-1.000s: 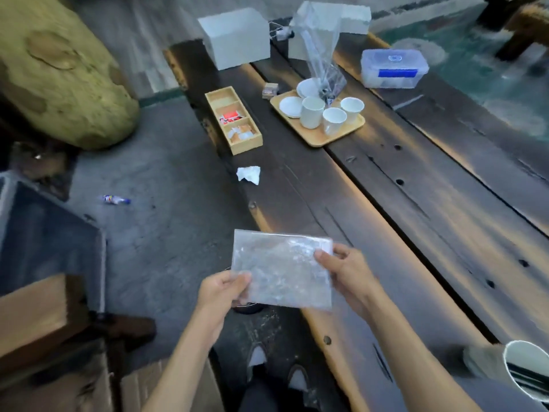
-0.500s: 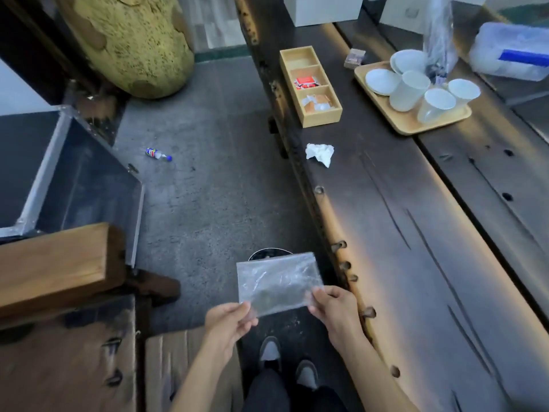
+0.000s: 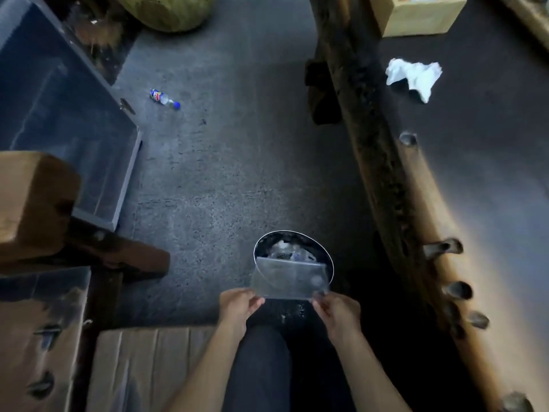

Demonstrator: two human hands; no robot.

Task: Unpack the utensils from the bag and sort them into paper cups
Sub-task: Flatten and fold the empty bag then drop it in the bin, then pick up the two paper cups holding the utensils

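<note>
Now the clear plastic bag (image 3: 289, 278) hangs between my two hands, flat and see-through, right over the mouth of a round dark bin (image 3: 325, 257) on the floor. My left hand (image 3: 239, 304) pinches its near left corner between thumb and fingertips, and my right hand (image 3: 337, 312) pinches the near right corner the same way. Through the plastic I can see the bin's pale rim and some crumpled scraps inside. Half a second ago I held the bag higher with only a sliver of the bin showing behind it; since then my view has dropped, the bag sits lower over the opening, and the tray of cups has slipped out of sight. My dark trouser leg (image 3: 261, 370) runs down below my wrists. To my right stands the dark wooden table (image 3: 490, 173), with a crumpled white tissue (image 3: 414, 77) on it and the corner of a wooden box (image 3: 416, 19) at the top edge. Out on the grey floor (image 3: 208, 173) lies a small bottle (image 3: 164, 99) with a blue cap, well apart from the bin, and a flattened cardboard sheet (image 3: 142, 370) lies at my left.
</note>
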